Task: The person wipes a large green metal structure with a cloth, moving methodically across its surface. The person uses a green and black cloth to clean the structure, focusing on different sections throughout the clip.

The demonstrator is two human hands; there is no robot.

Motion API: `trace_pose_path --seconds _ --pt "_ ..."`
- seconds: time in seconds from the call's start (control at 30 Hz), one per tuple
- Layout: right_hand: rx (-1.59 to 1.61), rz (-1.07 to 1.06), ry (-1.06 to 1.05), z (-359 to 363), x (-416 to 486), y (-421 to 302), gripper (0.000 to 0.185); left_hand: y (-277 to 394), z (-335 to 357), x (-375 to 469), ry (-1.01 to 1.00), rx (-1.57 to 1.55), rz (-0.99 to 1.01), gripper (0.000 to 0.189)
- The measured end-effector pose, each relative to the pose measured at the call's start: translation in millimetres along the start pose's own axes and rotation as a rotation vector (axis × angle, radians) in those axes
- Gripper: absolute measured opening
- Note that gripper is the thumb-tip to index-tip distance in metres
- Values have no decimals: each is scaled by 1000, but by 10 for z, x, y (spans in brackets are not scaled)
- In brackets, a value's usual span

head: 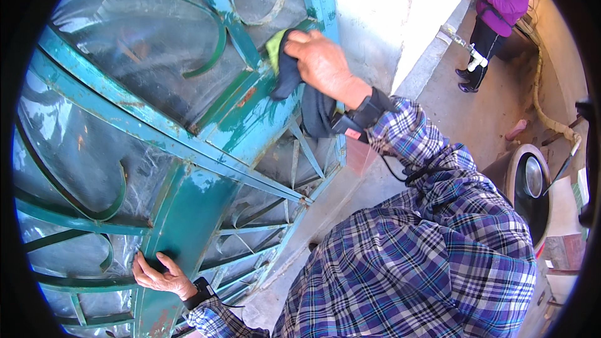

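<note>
A green metal door (192,211) with scrolled bars and clear plastic sheeting behind them fills the left side of the view. At its upper right, my right hand (324,63) presses a dark cloth with a yellow-green part (286,75) against a wide crosspiece; dark fabric hangs below the fist. Wet-looking streaks and rust spots show on the paint beside the cloth. My left hand (162,276) rests lower down on the door, fingers spread at the edge of a flat green panel, with nothing visible in it.
A white wall (371,9) adjoins the door's upper right. Another person (504,4) in a purple jacket stands at the upper right, near a white pipe fitting (478,59). A large round vat (514,169) holding a metal bowl (533,177) stands at the right, below a long hose (540,89).
</note>
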State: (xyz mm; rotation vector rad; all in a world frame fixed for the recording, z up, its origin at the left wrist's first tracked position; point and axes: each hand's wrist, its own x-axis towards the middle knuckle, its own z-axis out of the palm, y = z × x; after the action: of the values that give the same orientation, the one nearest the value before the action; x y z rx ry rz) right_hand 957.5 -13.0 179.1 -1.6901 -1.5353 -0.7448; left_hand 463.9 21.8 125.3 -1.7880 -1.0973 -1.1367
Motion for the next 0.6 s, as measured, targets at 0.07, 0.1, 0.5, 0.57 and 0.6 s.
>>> trace_pose_path --seconds 0.07,0.1,0.5,0.57,0.6 --pt "-171 197 39 -25 69 222 30 -7 11 -5 8 -11 3 37" --pt "-113 227 53 -21 100 338 27 -7 18 -17 3 -20 -20 37" --pt "2008 293 40 -631 740 5 31 2 38 -61 3 -12 -44 41" --pt "1988 195 133 -714 1103 -72 25 11 36 -53 27 -18 -34 41" --pt "1944 223 199 -745 1277 -80 24 18 32 -45 48 -10 -12 41"
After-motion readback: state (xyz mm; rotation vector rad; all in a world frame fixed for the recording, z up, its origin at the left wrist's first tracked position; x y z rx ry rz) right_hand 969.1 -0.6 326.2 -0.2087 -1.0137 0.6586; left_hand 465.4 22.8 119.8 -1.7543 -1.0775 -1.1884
